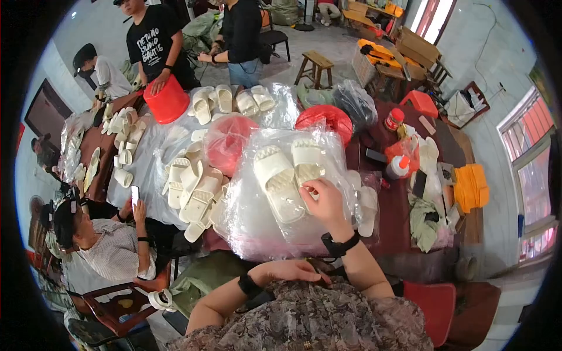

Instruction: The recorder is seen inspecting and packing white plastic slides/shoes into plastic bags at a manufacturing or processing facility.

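Two cream slippers, the left one (278,186) and the right one (307,159), lie side by side on a stack wrapped in clear plastic (246,219). Over the lower part of the right slipper is my right hand (323,200), its fingers curled together. Whatever may be between those fingertips is too small to make out. My left hand (291,270) rests close to my body, below the stack's near edge, with its fingers stretched out and nothing in it. Dark bands circle both my wrists.
Piled cream slippers (196,190) lie left of the stack. Behind it are red plastic bags (325,121) and a red bucket (167,99) under another person's hand. A white bottle (399,166) and red-lidded jar (394,119) stand right. A person with a phone (135,196) sits left.
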A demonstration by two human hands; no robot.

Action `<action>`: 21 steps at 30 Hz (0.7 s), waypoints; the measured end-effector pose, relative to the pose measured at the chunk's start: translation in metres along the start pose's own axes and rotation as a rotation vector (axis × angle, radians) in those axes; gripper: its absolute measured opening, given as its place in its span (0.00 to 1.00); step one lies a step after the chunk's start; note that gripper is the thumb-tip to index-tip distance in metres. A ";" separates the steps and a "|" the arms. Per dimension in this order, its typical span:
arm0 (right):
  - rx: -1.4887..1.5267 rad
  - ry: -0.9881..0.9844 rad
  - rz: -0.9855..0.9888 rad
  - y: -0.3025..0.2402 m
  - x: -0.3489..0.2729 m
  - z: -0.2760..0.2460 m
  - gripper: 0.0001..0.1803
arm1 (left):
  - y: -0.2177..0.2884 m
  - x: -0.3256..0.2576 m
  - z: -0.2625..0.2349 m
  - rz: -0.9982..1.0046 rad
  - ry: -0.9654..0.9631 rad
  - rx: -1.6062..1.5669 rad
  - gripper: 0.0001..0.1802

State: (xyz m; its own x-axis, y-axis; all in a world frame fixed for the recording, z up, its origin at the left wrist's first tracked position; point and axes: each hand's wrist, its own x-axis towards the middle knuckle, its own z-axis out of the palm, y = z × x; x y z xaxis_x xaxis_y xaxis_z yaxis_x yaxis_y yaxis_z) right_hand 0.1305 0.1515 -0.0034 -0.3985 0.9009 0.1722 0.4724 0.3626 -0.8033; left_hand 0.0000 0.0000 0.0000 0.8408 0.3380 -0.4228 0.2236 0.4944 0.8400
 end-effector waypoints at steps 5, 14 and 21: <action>-0.302 0.302 -0.111 -0.011 0.025 0.032 0.24 | 0.037 -0.077 0.012 0.142 0.163 0.384 0.24; -0.458 0.196 -0.019 0.020 0.053 0.074 0.18 | -0.022 -0.045 -0.073 0.207 1.402 0.981 0.34; -0.252 0.360 0.003 0.055 0.041 0.048 0.10 | -0.060 -0.025 -0.083 0.084 1.386 1.069 0.39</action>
State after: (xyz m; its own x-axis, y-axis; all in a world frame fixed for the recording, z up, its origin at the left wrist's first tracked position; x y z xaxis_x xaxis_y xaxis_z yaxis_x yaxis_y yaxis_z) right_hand 0.1029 0.1966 -0.0679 -0.1178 0.9117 0.3936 0.6681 0.3660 -0.6478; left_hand -0.0755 0.0281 -0.0679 -0.0109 0.9878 0.1554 0.8819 -0.0638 0.4671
